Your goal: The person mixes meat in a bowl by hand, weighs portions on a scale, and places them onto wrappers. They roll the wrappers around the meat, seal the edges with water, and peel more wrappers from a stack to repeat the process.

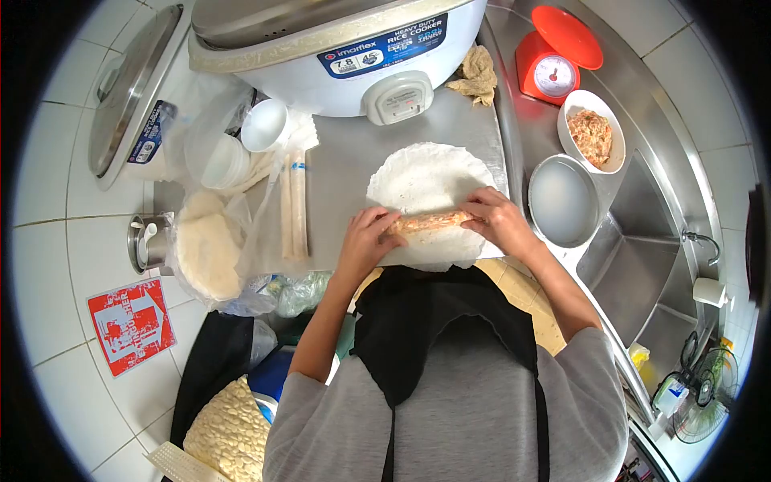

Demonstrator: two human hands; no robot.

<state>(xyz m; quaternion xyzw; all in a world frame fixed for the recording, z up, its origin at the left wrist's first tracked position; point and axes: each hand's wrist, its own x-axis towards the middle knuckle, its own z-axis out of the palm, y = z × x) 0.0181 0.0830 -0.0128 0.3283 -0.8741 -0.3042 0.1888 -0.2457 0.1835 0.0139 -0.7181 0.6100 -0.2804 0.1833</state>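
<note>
A round, thin white wrapper (430, 175) lies flat on the steel counter, its near edge hanging over the counter's front. Across it runs a log of ground meat filling (431, 222), orange-pink with bits in it. My left hand (370, 234) is closed at the log's left end, fingertips pressed against the filling. At the right end, my right hand (499, 217) has its fingers closed on the filling too. To the right, a white bowl (615, 153) holds more of the meat mixture. A round metal pan (564, 201) of cloudy liquid stands nearer me.
A large rice cooker (345, 80) stands at the back, with a crumpled cloth (476, 76) beside it. Wrapped rolls (295, 213) and a bag of round wrappers (210, 249) lie left. At right are a red scale (554, 68) and a steel sink (634, 265).
</note>
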